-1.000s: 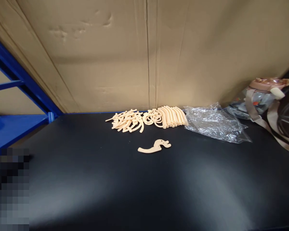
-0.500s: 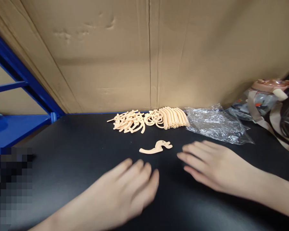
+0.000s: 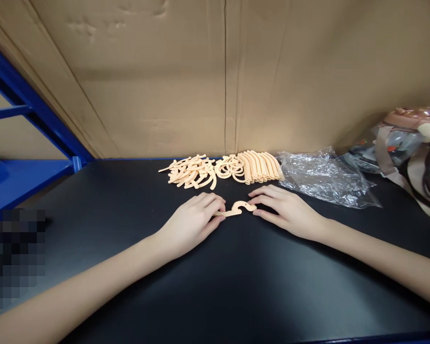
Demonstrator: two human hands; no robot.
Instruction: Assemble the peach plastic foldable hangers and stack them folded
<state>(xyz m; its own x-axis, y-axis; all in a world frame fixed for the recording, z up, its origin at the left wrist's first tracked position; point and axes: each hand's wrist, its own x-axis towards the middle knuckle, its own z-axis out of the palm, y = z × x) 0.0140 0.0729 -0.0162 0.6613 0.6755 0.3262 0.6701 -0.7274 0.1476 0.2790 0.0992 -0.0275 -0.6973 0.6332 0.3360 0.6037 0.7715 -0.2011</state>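
Observation:
A flat beige hook-shaped piece with a curved arm (image 3: 237, 209), like part of a clothes hanger, lies on the black tabletop between my hands. The fingers and thumb of my left hand (image 3: 193, 219) close round its left end and hide the tip. At the hooked right end, the fingertips and thumb of my right hand (image 3: 284, 210) pinch the piece. Beyond my hands is a loose heap of slim beige curved pieces (image 3: 191, 172). Beside it are several ring-like hooks (image 3: 229, 168) and a neat row of long curved arms (image 3: 260, 167).
A crumpled clear plastic bag (image 3: 326, 177) lies right of the row. Farther right stands a clear bottle with a pink lid (image 3: 412, 117) and a strap. Brown cardboard (image 3: 157, 86) forms the back wall, and a blue metal frame (image 3: 53, 131) rises at left.
Both hands have moved forward and inward from above the near tabletop, and now grip the two ends of the hook-shaped piece. The heap and row look unmoved.

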